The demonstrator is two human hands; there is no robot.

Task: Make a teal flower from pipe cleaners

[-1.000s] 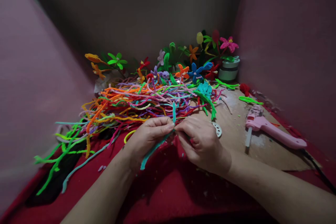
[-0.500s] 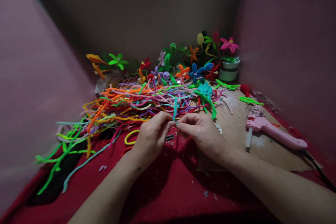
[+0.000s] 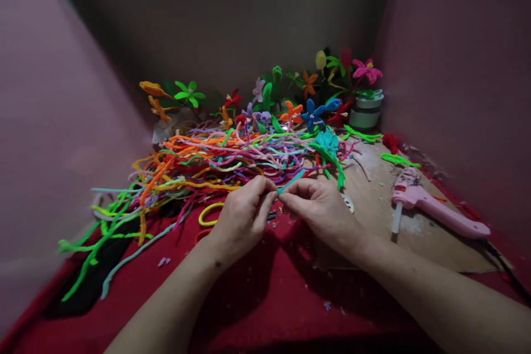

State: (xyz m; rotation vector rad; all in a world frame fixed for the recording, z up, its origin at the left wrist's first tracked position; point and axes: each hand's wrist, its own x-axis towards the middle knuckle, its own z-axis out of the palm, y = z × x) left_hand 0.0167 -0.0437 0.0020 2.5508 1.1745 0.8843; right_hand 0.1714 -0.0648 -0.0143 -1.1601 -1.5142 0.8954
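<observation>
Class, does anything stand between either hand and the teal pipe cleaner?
Nothing visible does: the left hand and the right hand both pinch the teal pipe cleaner at their fingertips. The coloured heap lies beyond the hands.

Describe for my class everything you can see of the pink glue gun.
The pink glue gun looks like hard plastic and lies on the brown board, to the right of the right hand. Its long handle slants rightward and nearer the viewer, with a black cord at its end. A pale rod juts from its head toward the viewer; dark specks mark the head's far end. Neither hand touches it. Whether it is switched on cannot be told.
</observation>
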